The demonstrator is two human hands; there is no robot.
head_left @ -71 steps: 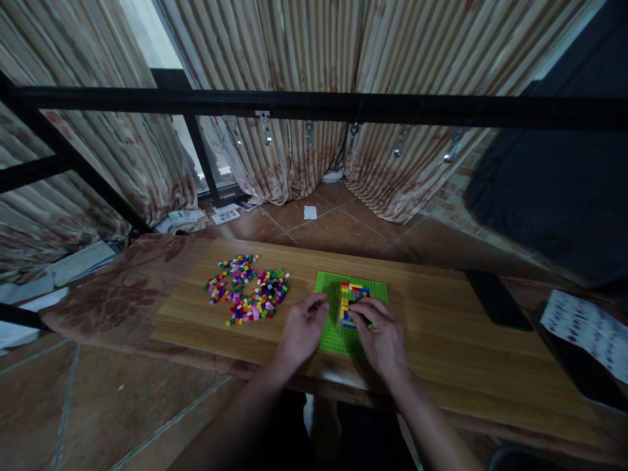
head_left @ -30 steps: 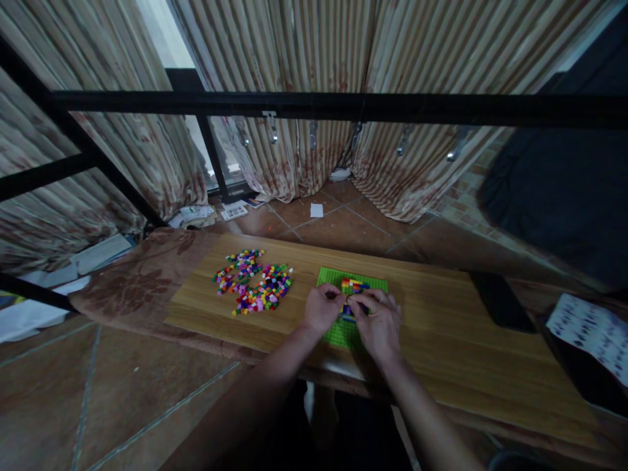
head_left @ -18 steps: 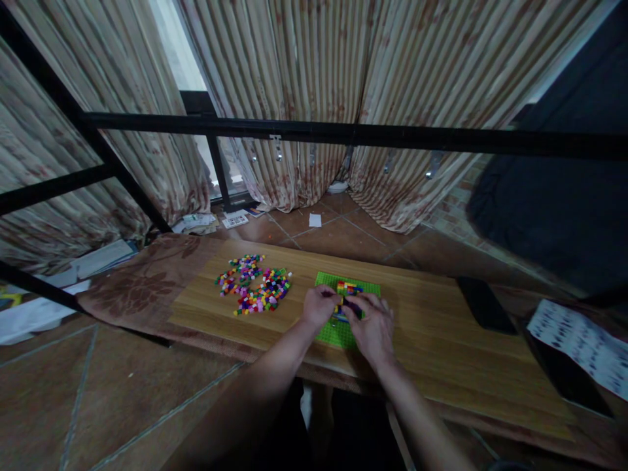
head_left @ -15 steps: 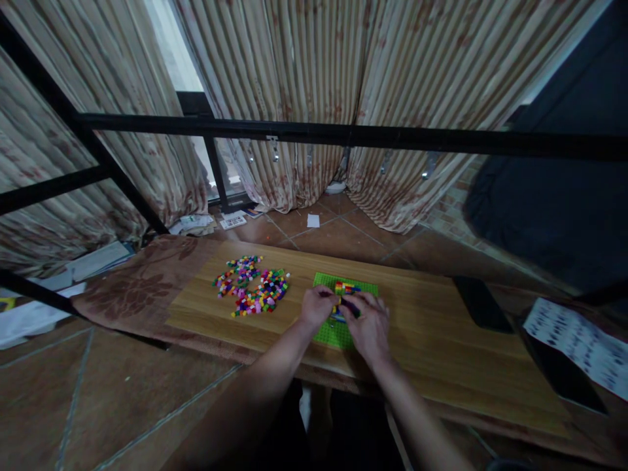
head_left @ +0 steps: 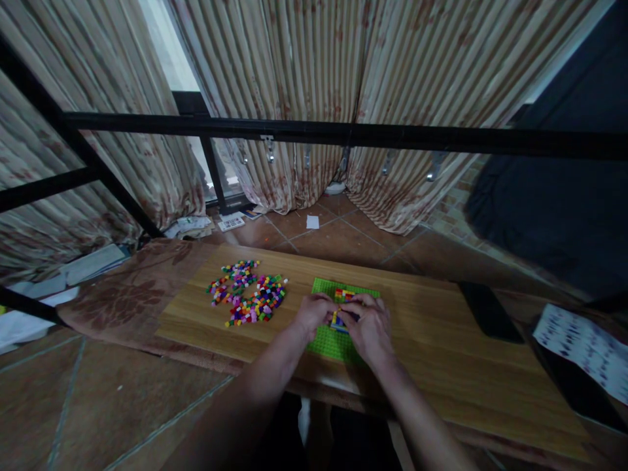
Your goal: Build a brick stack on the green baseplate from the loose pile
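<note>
my left hand (head_left: 315, 312) and right hand (head_left: 371, 326) are close together at the joined bricks (head_left: 338, 324) on the green plate (head_left: 328, 345); whether they grip one, i cannot tell.

the left hand (head_left: 314, 313) and the right hand (head_left: 371, 327) are both bare, and so are the left forearm (head_left: 265, 387) and the right forearm (head_left: 417, 412), which are slim and become wider toward the elbow. over the legs, the person wears dark clothing (head_left: 360, 435), almost black and plain in look; its seams and folds are too dim to tell.
</note>
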